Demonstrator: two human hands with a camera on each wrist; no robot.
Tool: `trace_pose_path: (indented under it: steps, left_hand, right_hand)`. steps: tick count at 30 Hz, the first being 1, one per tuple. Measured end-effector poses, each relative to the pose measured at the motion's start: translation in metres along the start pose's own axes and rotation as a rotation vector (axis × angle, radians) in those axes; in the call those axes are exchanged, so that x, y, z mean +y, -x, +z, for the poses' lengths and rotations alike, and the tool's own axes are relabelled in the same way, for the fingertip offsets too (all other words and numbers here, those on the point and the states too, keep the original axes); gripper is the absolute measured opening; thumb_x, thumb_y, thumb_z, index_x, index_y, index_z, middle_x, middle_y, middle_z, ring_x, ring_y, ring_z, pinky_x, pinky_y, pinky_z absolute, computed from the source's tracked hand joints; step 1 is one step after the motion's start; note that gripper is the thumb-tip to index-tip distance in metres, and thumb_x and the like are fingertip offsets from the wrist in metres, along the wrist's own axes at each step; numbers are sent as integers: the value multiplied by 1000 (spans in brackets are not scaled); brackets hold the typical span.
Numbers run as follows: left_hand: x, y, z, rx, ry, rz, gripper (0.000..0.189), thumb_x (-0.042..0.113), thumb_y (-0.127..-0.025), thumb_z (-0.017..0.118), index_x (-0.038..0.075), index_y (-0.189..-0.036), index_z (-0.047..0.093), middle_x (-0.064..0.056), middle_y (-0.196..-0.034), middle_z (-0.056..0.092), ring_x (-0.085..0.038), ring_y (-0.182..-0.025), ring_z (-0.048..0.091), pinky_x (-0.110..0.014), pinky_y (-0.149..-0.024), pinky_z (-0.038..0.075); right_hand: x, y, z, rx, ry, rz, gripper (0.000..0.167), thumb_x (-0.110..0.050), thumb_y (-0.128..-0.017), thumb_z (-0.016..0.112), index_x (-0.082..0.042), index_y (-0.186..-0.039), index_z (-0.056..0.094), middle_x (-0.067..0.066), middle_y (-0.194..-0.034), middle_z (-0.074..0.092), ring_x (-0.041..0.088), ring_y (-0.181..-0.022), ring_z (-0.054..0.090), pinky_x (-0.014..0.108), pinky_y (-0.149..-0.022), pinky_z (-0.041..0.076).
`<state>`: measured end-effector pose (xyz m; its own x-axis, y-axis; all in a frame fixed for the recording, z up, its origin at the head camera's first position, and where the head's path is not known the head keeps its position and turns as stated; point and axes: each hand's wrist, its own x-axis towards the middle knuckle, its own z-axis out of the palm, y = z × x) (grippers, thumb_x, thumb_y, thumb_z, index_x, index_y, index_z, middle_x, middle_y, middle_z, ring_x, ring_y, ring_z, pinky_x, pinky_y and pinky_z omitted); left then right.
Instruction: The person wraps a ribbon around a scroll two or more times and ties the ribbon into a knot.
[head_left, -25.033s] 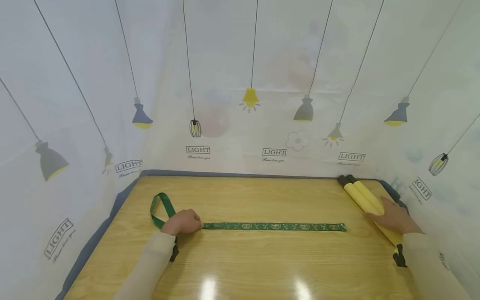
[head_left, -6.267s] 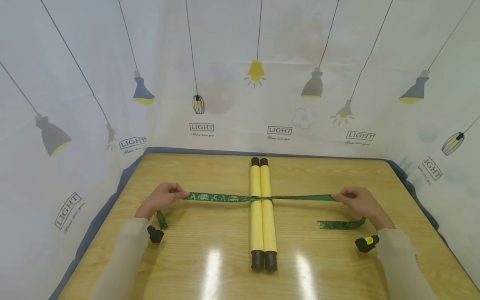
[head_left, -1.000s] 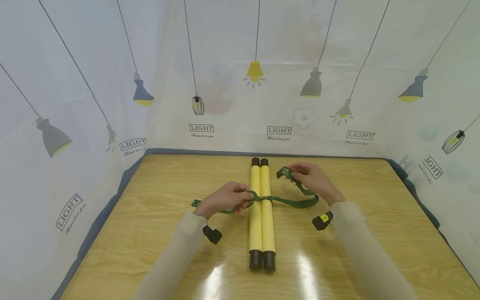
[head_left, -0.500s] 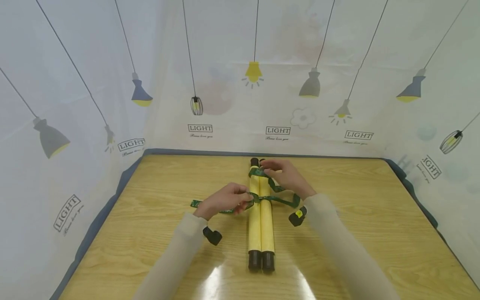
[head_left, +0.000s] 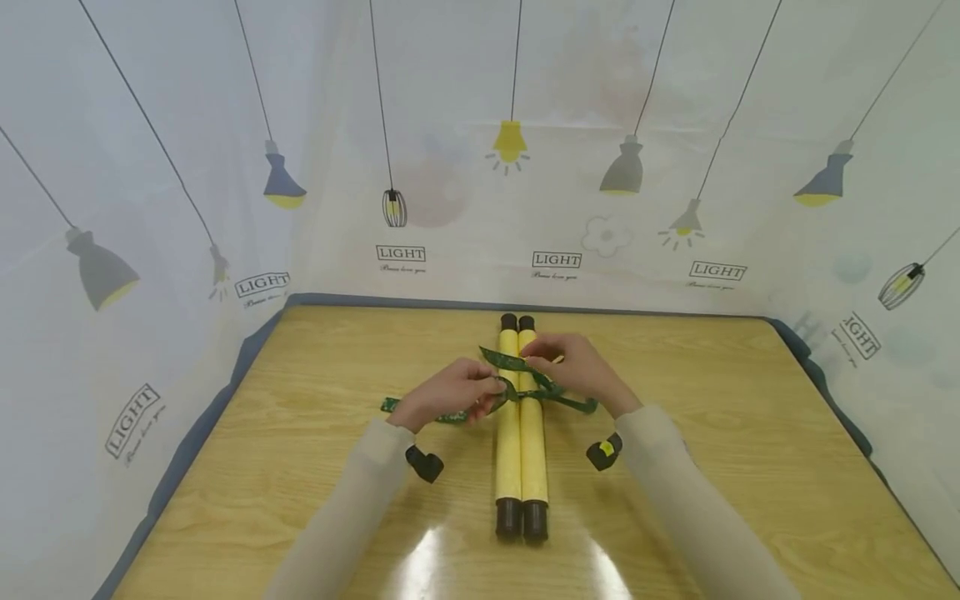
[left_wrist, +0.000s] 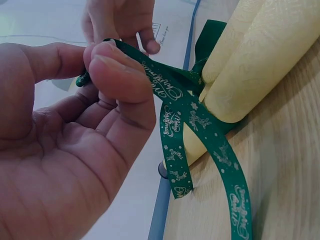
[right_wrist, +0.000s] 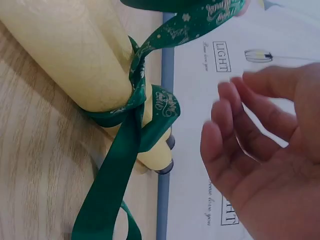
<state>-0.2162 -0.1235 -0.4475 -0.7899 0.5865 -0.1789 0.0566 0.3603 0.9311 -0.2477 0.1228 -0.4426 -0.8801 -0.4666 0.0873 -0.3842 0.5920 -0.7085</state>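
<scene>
Okay: two pale yellow rolls [head_left: 510, 450] lie side by side mid-bench, pointing away from the person, long cylinders with a finely embossed skin and smooth dark caps [head_left: 508, 518]. Green ribbon [right_wrist: 112, 180], flat and satin-looking, goes around both and twists over itself on top, near mid-length; strands run off either side. Bench [head_left: 247, 467] is pale wood grain, glossy enough to throw two light streaks. Left hand [head_left: 453, 392] is just left of the rolls, thumb and forefinger pinching the ribbon. Right hand [head_left: 573, 367] is over the right-hand roll, fingers loosely curved with a gap to the thumb, nothing in them. From the head view alone that hand looks like it has the ribbon (overlap only); right wrist view shows background between fingers and strip. Left wrist view is the one for the print: white lettering, reindeer, dots, "Merry Christmas" readable. Right wrist view gives the twist close up, plus a plain unprinted face on the lower strand. Only the head view gets the rolls end to end, and the lamp-printed backdrop [head_left: 465, 275], slightly creased, across the far edge and both sides.
</scene>
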Motion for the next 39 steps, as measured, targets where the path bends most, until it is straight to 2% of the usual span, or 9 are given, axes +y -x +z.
trace_pose_path:
  steps: [5,10,15,19,24,28,34,36,39]
  left_hand:
    - [1,-2,-2,-3,12,-15,31,24,-110,48,7,-85,56,-1,-69,51,-16,-58,49,-39,-59,47]
    - [2,-5,-2,9,2,-20,29,24,-110,50,4,-93,63,-1,-69,54,-16,-58,51,-40,-60,49]
    - [4,-4,-1,20,-9,-33,30,26,-109,53,2,-95,65,-2,-70,55,-17,-59,50,-43,-63,48]
    - [6,-3,1,34,-18,-52,32,28,-108,54,1,-95,67,-2,-69,54,-17,-59,49,-46,-66,48]
    - [5,-4,0,45,6,-68,39,32,-107,55,-4,-97,67,-2,-69,52,-17,-61,49,-40,-65,47]
    - [6,-4,-3,51,11,-92,40,35,-107,56,-3,-104,69,-2,-70,52,-17,-62,49,-38,-64,46]
    - [11,-4,-12,65,-55,-122,44,45,-105,56,6,-114,73,-2,-70,54,-17,-61,48,-48,-69,49]
    - [11,-6,-15,85,-95,-108,46,49,-104,56,6,-113,73,-3,-73,56,-17,-63,50,-51,-72,51]
    - [8,-14,-21,137,-157,-75,40,47,-104,58,10,-109,73,-6,-81,61,-18,-65,53,-54,-74,54]
  right_hand:
    - [-11,10,3,-100,-16,-92,25,-25,-100,68,-15,-123,72,-1,-104,74,15,-91,68,33,-80,57]
    - [-18,16,8,-117,-27,-142,29,-27,-94,77,-18,-121,72,-3,-95,70,14,-85,64,30,-75,56]
    - [-21,18,14,-86,0,-153,26,-30,-93,78,-18,-116,73,-5,-92,71,12,-83,63,28,-72,54]
    - [-22,17,16,-45,29,-179,20,-26,-93,79,-17,-110,75,-6,-88,71,10,-79,63,27,-70,53]
    - [-20,16,20,-6,39,-215,13,-21,-92,79,-18,-105,76,-7,-84,71,9,-75,62,25,-66,50]
    - [-18,15,23,18,48,-222,10,-22,-93,78,-20,-103,77,-8,-83,71,10,-75,63,24,-65,49]
    - [-14,14,24,48,9,-203,7,-18,-96,73,-17,-101,78,-4,-87,75,10,-77,66,25,-66,53]
    - [-12,14,24,53,-8,-188,7,-16,-96,73,-16,-101,78,-3,-88,75,9,-78,66,26,-66,54]
    - [-9,14,24,52,-27,-162,6,-17,-96,72,-16,-100,78,-3,-88,75,9,-79,65,26,-67,55]
